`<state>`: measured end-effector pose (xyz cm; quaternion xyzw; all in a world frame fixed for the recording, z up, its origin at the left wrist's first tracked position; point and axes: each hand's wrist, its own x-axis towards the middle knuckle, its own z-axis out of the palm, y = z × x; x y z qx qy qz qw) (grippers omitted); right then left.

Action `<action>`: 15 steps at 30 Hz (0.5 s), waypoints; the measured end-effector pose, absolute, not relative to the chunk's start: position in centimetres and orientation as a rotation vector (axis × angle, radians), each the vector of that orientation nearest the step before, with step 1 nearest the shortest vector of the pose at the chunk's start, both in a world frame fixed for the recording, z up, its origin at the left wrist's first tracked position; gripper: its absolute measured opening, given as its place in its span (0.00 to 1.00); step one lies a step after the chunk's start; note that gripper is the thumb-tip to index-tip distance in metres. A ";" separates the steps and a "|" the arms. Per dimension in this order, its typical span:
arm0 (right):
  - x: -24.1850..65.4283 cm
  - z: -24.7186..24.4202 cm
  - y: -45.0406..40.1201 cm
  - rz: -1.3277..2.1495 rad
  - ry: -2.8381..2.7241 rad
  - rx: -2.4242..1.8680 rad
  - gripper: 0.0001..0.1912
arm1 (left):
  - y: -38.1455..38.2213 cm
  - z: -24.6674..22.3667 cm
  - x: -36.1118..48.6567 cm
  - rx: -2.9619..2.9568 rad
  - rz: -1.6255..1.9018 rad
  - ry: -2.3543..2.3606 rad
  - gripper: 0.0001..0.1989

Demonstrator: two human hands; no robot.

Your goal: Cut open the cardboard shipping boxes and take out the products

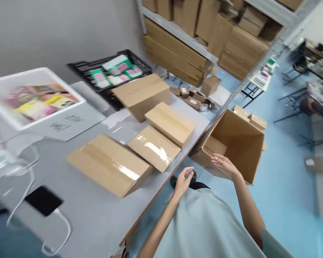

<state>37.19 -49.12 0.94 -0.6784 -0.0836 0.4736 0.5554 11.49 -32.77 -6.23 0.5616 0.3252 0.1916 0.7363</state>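
My left hand [184, 181] hangs just off the table's front edge, fingers loosely bent and apart, holding nothing. To its right, my right hand [224, 165] is open beside the near rim of a large open carton [242, 143], which has a smaller box [214, 147] inside. It is unclear whether that hand touches the carton. Closed, taped boxes lie on the grey table: a wide one [110, 163], a smaller one [154, 147], a narrow one [170, 123] and a taller one [144, 95] behind.
At the left are a white foam box [61, 123] of colourful packets, a phone [43, 200] and white cables. A black crate [83, 73] holds green and pink packs. Behind stands a metal shelf [174, 28] with cartons. More boxes [192, 103] lie on the floor.
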 end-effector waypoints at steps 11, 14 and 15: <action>36.4 0.4 -66.2 0.820 0.145 -1.471 0.38 | -38.0 -5.0 20.6 1.440 0.078 0.587 0.29; 37.9 -1.9 -70.6 0.804 0.211 -1.433 0.41 | -42.0 -5.9 23.8 1.466 0.022 0.607 0.33; 38.6 -2.8 -72.2 0.799 0.227 -1.418 0.43 | -43.7 -6.3 25.1 1.471 0.004 0.610 0.34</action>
